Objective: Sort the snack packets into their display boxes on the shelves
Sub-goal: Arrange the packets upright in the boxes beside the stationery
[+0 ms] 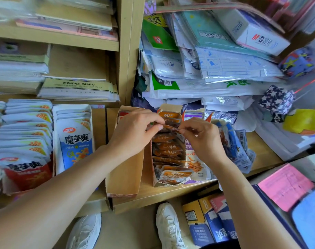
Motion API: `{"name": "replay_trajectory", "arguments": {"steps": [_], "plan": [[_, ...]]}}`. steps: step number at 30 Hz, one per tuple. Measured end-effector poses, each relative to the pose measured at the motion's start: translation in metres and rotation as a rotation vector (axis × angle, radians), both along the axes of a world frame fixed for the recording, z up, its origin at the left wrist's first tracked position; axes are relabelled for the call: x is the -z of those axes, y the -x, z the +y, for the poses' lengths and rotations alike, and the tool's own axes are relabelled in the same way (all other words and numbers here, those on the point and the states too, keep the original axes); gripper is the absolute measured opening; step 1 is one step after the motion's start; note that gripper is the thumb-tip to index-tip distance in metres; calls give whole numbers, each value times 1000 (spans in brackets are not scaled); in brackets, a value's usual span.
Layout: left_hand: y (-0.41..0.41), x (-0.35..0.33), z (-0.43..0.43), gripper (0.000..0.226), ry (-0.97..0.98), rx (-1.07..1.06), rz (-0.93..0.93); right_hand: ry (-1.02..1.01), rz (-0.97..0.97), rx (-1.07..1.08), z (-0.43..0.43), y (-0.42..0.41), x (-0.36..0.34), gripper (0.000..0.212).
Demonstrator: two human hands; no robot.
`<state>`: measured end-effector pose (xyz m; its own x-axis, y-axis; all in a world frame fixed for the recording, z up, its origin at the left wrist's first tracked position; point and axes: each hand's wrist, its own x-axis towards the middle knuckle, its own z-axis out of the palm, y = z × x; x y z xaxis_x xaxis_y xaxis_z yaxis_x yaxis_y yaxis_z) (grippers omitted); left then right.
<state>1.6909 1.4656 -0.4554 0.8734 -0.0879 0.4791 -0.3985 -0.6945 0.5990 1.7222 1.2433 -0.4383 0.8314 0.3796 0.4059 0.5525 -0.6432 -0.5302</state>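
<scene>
A small orange snack packet [171,128], likely light, soft and slick, was pinched at its ends by the left hand [135,131] and right hand [202,139]. It hung just above a narrow cardboard box [171,107] crammed with matching packets on the shelf [147,192]. Room looked tight, with a nearly empty box [125,169] just left, loose packets [232,146] crowding the right, and the shelf edge near.
</scene>
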Motion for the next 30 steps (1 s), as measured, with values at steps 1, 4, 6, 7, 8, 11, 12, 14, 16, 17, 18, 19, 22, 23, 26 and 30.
{"name": "replay_trajectory", "arguments": {"steps": [1, 4, 6, 7, 8, 11, 12, 14, 16, 17, 18, 19, 22, 23, 26, 30], "plan": [[-1, 0, -1, 16, -5, -9, -20, -8, 7, 2, -1, -1, 1, 12], [0, -5, -6, 14, 54, -13, -98, -46, 113, 58, 0, -2, 3, 10], [0, -7, -6, 10, 81, -16, -112, -52, 151, 105, 2, -3, 5, 10], [0, -6, -5, 8, 67, -11, -108, -64, 158, 124, 3, -3, 5, 11], [-1, -5, -4, 6, 35, -6, -106, -76, 164, 137, 4, -2, 4, 14], [-1, -3, -6, 4, -70, 6, -76, -94, 195, 126, 2, 0, 0, 25], [-1, -3, -8, 5, -103, -2, -48, -96, 215, 116, 2, 1, -1, 27], [-1, -2, -14, 7, -182, -37, 7, -74, 235, 107, 2, 3, -1, 27], [0, -2, -19, 9, -246, -53, 17, -13, 202, 86, 3, 4, 0, 24], [0, -3, -20, 10, -274, -49, 9, 22, 167, 63, 3, 5, 2, 21], [0, -3, -20, 12, -301, -40, -5, 62, 121, 42, 5, 5, 4, 18], [0, -4, -18, 12, -323, -27, -26, 95, 79, 35, 6, 5, 5, 16], [1, -3, -11, 20, -361, 13, -82, 136, 9, 73, 10, 7, 8, 13], [1, -3, -8, 25, -369, 18, -73, 129, 6, 83, 11, 7, 7, 13], [1, 0, -2, 32, -385, 32, -47, 12, 47, 137, 8, 5, 4, 17], [1, 3, -1, 22, -416, 10, -60, 14, 57, 181, 7, -4, 5, 24]]}}
